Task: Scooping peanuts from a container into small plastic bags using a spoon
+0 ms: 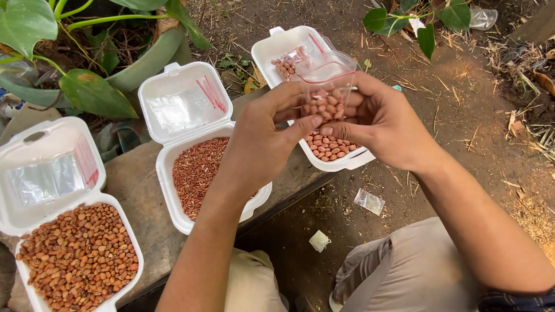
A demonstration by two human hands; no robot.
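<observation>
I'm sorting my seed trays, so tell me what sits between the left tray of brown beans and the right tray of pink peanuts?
In the head view, a white foam tray of small reddish grains sits between them, on the stone slab.

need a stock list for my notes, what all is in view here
foam boxes: three, white, open on the stone slab
brown beans: left box
reddish grains: middle box
pink peanuts: right box
empty zip bags: clear, in the lids
filled zip bag: one, clear, peanuts inside, between both hands
small bag: one, clear, on the dirt
green leaves: top left
left hand: pinching the bag
right hand: holding the bag
</observation>
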